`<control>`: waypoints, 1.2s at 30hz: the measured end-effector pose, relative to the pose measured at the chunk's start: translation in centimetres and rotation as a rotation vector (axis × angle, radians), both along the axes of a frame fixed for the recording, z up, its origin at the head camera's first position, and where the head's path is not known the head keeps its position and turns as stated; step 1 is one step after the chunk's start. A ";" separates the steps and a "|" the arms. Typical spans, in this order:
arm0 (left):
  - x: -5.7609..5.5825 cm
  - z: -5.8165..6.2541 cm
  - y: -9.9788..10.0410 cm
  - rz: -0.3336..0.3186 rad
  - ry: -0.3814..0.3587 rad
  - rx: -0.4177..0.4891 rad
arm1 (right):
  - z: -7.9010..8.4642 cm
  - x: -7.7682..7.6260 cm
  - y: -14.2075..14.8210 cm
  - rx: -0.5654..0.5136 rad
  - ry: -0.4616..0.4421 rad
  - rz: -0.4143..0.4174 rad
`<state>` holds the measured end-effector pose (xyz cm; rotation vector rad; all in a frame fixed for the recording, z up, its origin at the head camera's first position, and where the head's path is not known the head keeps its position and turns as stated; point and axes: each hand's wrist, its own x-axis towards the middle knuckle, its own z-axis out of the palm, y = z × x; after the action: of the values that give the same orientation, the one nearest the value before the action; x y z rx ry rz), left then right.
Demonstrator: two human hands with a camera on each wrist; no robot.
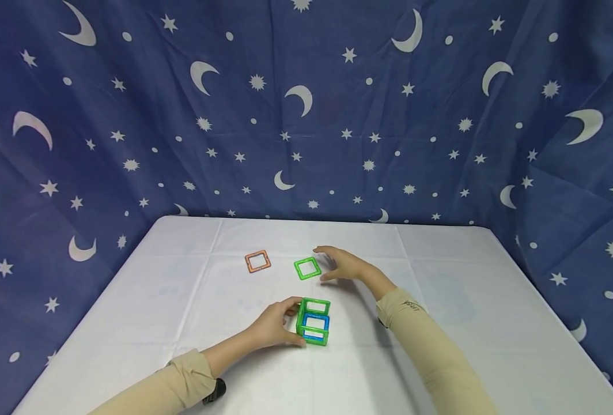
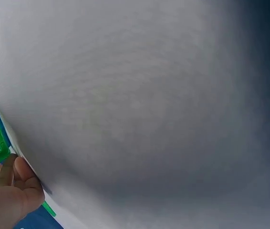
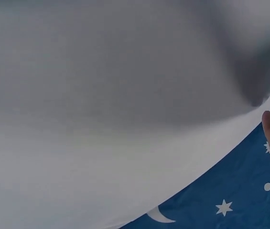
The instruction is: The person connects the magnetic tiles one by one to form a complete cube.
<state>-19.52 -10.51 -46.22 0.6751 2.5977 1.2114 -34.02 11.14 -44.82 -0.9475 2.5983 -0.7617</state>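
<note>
Near the middle of the table stands a small open structure of green magnetic tiles with a blue magnetic tile at its bottom. My left hand holds the structure's left side, thumb at the near corner and fingers at the far one. In the left wrist view, the green tiles show at the left edge beside the fingers. Farther back, a loose green square tile lies flat. My right hand hovers at its right side, thumb and fingers spread apart and holding nothing.
An orange square tile lies flat to the left of the loose green one. White cloth covers the table. A dark blue curtain with moons and stars hangs behind and at both sides.
</note>
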 end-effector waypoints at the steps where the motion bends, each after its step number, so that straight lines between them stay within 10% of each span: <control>1: -0.1 0.0 0.0 0.001 0.001 0.003 | 0.0 -0.3 -0.2 0.007 0.002 0.006; 36: -0.2 0.2 0.1 -0.012 -0.012 0.004 | -0.1 -1.4 -1.5 0.137 -0.084 -0.069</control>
<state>-19.73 -10.43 -45.98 0.6815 2.5783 1.2142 -35.40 9.68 -44.95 -0.7731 2.5831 -0.6171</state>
